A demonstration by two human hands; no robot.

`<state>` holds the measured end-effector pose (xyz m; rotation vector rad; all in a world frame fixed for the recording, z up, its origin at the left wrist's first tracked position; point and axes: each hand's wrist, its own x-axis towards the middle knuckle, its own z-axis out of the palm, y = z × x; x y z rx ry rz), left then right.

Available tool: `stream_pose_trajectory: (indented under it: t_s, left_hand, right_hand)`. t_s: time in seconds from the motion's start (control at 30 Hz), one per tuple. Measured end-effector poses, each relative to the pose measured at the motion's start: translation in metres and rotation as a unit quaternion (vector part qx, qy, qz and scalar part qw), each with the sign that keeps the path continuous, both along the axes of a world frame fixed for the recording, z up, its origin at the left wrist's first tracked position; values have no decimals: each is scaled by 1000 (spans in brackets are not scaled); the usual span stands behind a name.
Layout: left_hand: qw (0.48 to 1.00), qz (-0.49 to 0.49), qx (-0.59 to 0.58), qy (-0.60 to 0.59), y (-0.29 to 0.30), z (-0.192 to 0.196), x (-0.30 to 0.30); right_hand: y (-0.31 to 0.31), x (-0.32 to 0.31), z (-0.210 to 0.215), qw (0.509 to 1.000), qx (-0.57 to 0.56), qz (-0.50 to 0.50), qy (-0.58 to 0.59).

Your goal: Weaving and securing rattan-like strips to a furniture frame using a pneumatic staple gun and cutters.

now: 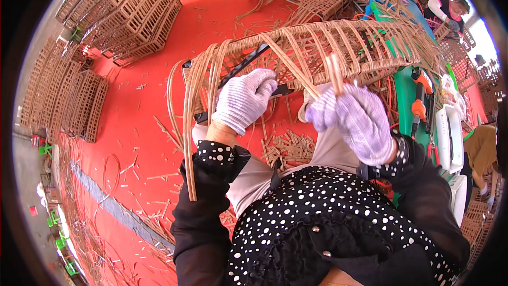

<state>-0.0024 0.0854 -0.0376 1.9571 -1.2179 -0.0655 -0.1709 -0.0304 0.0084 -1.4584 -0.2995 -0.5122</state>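
A long brown wicker panel (365, 66) on a black frame (247, 63) lies across in front of my lap, with strips wound around its edge. My left hand (242, 100), in a pale striped glove, is closed at the panel's near left part, beside the black frame; its fingertips are partly hidden. Several long strips (191, 143) hang from the panel's left end past my left wrist. Raised over the panel's near side, my gloved right hand (357, 122) pinches flat brown wicker strips (335, 71), whose ends stick up and look blurred. Another strip (291, 66) slants from the far edge toward that hand.
Cut strip pieces (291, 147) litter the red floor (137, 143) between my legs. Orange-and-black power tools (420, 95) and a white tray (450, 137) are at my right. Woven panels stand stacked (127, 16) at far left. Another person (448, 10) works at far right.
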Motion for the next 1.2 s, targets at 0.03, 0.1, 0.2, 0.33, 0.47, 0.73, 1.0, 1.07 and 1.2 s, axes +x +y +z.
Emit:
stream_pose_trajectory:
  t_s: [0.03, 0.1, 0.2, 0.33, 0.47, 0.73, 1.0, 1.07, 1.2]
  left_hand:
    - [1000, 2, 9, -29, -2, -3, 0]
    - [996, 11, -24, -87, -6, -8, 2]
    - [995, 27, -36, -91, -14, -11, 12]
    - [1000, 19, -18, -11, -23, -9, 28]
    - [979, -17, -5, 202, -41, -2, 40]
    - [913, 7, 39, 407, -57, 8, 29]
    - [889, 5, 212, 406, -46, 21, 28]
    - [825, 28, 314, 469, -44, 24, 23]
    - [751, -10, 304, 586, -39, 25, 14]
  right_hand:
    - [2, -7, -7, 1000, 8, -2, -5]
    - [6, -16, -20, 997, -29, -15, 65]
    - [3, -27, -34, 989, -72, 2, 126]
    - [2, -41, -57, 985, -92, -10, 148]
    - [-4, -37, -78, 977, -164, -1, 136]
    - [-8, -16, -128, 966, -246, 43, 65]
    - [-36, 77, -188, 926, -374, -47, -27]
    - [-53, 116, -186, 935, -351, -45, -14]
    - [-82, 154, -165, 918, -395, -16, -21]
